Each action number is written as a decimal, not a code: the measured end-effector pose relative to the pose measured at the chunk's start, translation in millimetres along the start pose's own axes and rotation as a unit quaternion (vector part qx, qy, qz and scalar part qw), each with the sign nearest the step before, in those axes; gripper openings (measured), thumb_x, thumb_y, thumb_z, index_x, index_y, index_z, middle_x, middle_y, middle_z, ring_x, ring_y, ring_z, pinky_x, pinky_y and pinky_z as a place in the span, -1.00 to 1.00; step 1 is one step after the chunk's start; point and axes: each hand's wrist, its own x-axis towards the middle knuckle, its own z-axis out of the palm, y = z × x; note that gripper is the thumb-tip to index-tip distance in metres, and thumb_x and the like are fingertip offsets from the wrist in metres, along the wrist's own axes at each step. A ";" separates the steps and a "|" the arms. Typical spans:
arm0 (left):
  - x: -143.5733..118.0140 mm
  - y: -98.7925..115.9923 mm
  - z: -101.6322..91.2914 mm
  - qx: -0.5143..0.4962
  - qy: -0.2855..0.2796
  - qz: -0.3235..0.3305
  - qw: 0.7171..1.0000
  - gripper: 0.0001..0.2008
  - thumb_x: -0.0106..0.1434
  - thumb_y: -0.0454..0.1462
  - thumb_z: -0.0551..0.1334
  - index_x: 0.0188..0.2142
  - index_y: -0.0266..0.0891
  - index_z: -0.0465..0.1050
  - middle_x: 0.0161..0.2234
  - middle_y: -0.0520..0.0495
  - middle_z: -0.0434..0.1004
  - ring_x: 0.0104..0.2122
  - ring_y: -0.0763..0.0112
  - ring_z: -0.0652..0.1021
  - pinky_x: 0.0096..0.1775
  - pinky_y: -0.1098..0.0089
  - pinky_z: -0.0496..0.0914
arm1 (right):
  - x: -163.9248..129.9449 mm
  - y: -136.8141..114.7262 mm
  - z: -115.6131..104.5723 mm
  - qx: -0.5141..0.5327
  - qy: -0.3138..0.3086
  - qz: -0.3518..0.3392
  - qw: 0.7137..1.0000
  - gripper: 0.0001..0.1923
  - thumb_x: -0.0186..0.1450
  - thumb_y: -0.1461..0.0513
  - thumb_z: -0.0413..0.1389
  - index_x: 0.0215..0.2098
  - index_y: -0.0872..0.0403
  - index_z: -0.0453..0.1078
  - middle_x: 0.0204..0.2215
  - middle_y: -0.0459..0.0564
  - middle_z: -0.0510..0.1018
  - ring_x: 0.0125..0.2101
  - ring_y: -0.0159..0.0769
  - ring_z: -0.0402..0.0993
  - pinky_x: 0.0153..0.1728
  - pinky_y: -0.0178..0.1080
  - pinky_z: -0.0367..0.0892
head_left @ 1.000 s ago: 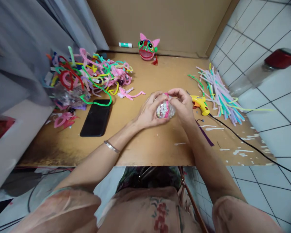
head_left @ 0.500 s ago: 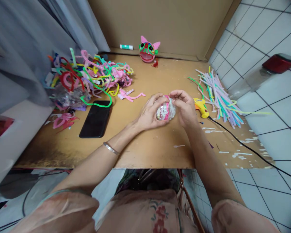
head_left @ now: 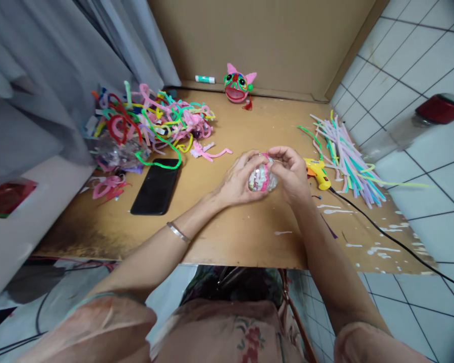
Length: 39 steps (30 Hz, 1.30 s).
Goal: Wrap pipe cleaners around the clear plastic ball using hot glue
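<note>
My left hand (head_left: 236,180) is wrapped round a small clear, shiny ball (head_left: 258,180) and holds it just above the table. A fuzzy pink strip (head_left: 266,177), like a pipe cleaner, runs over the ball from top to bottom. At the ball's upper right, my right hand (head_left: 293,174) has its thumb and forefinger curled together against the edge, close to the strip's top end. Whatever lies between those fingertips is hidden. Just right of that hand rests a yellow glue gun (head_left: 318,174) on the table.
A tangled heap of pipe cleaners (head_left: 166,121) lies at the left, behind a black phone (head_left: 155,189). Straight pipe cleaners (head_left: 350,156) lie at the right. At the back are a pink animal-head figure (head_left: 236,85) and a glue stick (head_left: 205,79). The glue gun's cord (head_left: 378,227) crosses the right edge.
The view has shifted slightly, so the table things appear a little lower and to the right. Both hands stay at the ball, the right fingers now closer to the pink strip.
</note>
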 end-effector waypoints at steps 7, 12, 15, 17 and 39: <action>-1.1 -1.3 0.8 -0.003 0.001 0.003 1.000 -0.29 0.01 -0.15 0.42 0.13 -0.11 0.23 0.18 -0.28 0.24 0.19 -0.01 0.33 0.17 -0.01 0.30 | -0.4 -2.1 1.8 0.024 0.007 0.006 1.000 -0.69 -0.02 0.23 0.24 -0.28 0.01 0.38 -0.31 -0.12 0.51 -0.25 -0.31 0.45 -0.15 -0.21 0.37; -1.1 -0.7 0.2 -0.001 -0.002 0.000 1.000 -0.27 -0.01 -0.16 0.43 0.13 -0.12 0.23 0.18 -0.29 0.24 0.18 -0.01 0.34 0.16 -0.02 0.31 | 0.1 -0.9 0.8 0.020 0.009 0.006 1.000 -0.70 -0.03 0.24 0.22 -0.28 0.01 0.39 -0.31 -0.12 0.51 -0.26 -0.31 0.45 -0.18 -0.22 0.38; -1.0 -0.1 -0.1 -0.003 -0.003 -0.001 1.000 -0.27 -0.01 -0.16 0.44 0.14 -0.14 0.24 0.18 -0.31 0.24 0.20 -0.01 0.33 0.17 -0.02 0.31 | 0.7 0.8 0.4 0.027 0.007 0.008 1.000 -0.69 -0.03 0.23 0.24 -0.28 0.01 0.39 -0.30 -0.11 0.51 -0.25 -0.31 0.44 -0.19 -0.23 0.38; -0.9 0.0 0.0 -0.005 -0.004 -0.002 1.000 -0.27 0.00 -0.16 0.44 0.14 -0.15 0.24 0.19 -0.31 0.24 0.20 -0.01 0.33 0.17 -0.02 0.30 | 1.0 1.7 0.3 0.038 0.006 0.009 0.999 -0.68 -0.04 0.23 0.24 -0.28 0.01 0.39 -0.30 -0.11 0.51 -0.25 -0.31 0.44 -0.19 -0.24 0.38; 1.4 -1.7 -0.3 -0.003 -0.005 0.004 1.000 -0.29 0.00 -0.13 0.42 0.14 -0.12 0.24 0.16 -0.29 0.26 0.18 -0.02 0.34 0.16 -0.03 0.31 | 3.6 -0.1 -0.8 -0.034 0.025 -0.025 0.999 -0.72 0.01 0.23 0.20 -0.27 0.01 0.39 -0.27 -0.07 0.51 -0.18 -0.25 0.45 -0.12 -0.16 0.38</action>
